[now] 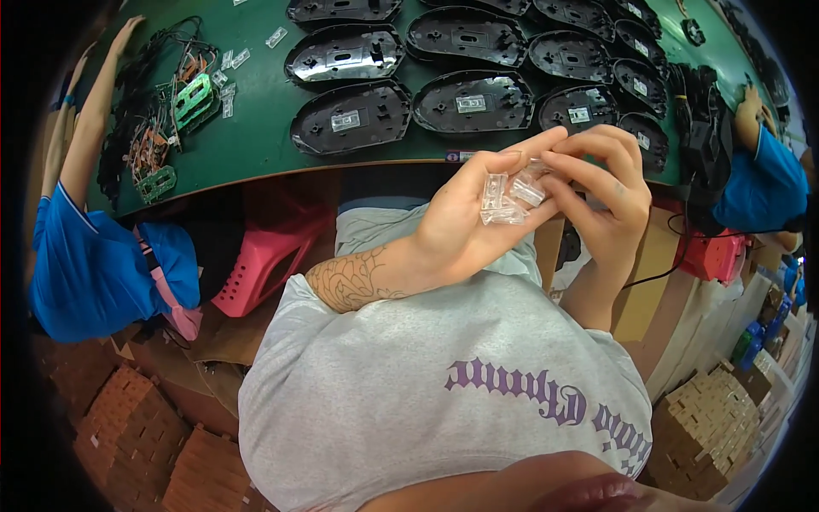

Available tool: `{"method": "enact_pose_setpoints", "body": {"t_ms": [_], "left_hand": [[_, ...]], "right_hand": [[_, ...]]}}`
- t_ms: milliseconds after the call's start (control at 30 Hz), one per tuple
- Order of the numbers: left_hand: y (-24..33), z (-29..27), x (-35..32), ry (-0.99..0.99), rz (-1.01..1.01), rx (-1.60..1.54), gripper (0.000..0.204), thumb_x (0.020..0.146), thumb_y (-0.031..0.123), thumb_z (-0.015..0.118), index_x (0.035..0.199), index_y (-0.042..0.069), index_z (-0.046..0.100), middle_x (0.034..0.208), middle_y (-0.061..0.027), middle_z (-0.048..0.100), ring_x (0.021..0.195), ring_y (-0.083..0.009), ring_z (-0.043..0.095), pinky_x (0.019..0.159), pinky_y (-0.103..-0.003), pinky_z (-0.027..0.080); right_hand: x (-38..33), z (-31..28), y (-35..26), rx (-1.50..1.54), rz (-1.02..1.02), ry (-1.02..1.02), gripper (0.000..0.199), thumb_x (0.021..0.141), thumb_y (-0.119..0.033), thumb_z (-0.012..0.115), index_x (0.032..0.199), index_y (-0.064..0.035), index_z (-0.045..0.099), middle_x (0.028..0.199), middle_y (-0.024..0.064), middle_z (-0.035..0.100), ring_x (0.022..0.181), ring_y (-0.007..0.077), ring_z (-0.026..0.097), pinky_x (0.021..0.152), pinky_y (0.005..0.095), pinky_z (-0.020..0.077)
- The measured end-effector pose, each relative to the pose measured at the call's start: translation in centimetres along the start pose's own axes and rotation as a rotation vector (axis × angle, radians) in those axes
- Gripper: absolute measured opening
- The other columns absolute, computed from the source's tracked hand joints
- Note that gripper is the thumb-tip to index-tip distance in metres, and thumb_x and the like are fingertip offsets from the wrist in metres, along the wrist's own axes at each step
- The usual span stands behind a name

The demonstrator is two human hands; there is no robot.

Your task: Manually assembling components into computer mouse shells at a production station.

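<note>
My left hand (452, 218) is cupped palm up in front of my chest, with several small clear plastic pieces (493, 192) lying in it. Over that palm, the bent fingers of my right hand (610, 183) pinch at one of the pieces; the fingertips partly cover it. Just beyond my hands, black plastic shells (350, 119) lie in rows on the green table (256, 145). A similar clear piece sits in the middle of the nearest shells, such as the large shell (503, 107) straight ahead.
Loose clear pieces (228, 101) lie left of the shells, beside green circuit boards (194, 101) with wires. Black cables (704, 111) are heaped at the right. Blue-shirted people work at left (102, 264) and right (763, 183). A pink chair (264, 264) stands at left, cartons (128, 418) behind.
</note>
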State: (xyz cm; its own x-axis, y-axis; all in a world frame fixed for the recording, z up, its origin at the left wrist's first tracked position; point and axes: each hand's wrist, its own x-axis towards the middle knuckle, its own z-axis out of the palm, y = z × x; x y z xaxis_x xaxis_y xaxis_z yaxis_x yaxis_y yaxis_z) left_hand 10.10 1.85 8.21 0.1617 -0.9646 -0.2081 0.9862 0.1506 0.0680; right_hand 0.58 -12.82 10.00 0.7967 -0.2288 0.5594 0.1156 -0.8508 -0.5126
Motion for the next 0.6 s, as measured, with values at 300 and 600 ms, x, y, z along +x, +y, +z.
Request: {"method": "enact_pose_setpoints", "body": {"t_ms": [300, 600], "left_hand": [[0.3, -1.0, 0.1, -0.088, -0.171, 0.087, 0.055, 0.098, 0.019, 0.034, 0.146, -0.007, 0.030, 0.137, -0.0184, 0.047, 0.129, -0.0259, 0.049, 0.115, -0.041, 0.036], [1.9, -1.6, 0.6, -0.176, -0.458, 0.183, 0.055, 0.095, 0.017, 0.031, 0.140, -0.014, 0.033, 0.136, -0.0278, 0.048, 0.126, -0.0376, 0.051, 0.110, -0.043, 0.042]], "right_hand": [[-0.1, -2.4, 0.7, 0.127, 0.040, -0.182, 0.028, 0.060, -0.007, 0.077, 0.087, -0.0066, 0.075, 0.084, 0.0048, 0.064, 0.082, 0.0231, 0.058, 0.068, 0.0328, 0.0476], [1.9, -4.2, 1.7, 0.424, -0.093, -0.675, 0.030, 0.061, -0.009, 0.075, 0.090, -0.0090, 0.076, 0.084, 0.0037, 0.062, 0.080, 0.0220, 0.056, 0.071, 0.0339, 0.0452]]}}
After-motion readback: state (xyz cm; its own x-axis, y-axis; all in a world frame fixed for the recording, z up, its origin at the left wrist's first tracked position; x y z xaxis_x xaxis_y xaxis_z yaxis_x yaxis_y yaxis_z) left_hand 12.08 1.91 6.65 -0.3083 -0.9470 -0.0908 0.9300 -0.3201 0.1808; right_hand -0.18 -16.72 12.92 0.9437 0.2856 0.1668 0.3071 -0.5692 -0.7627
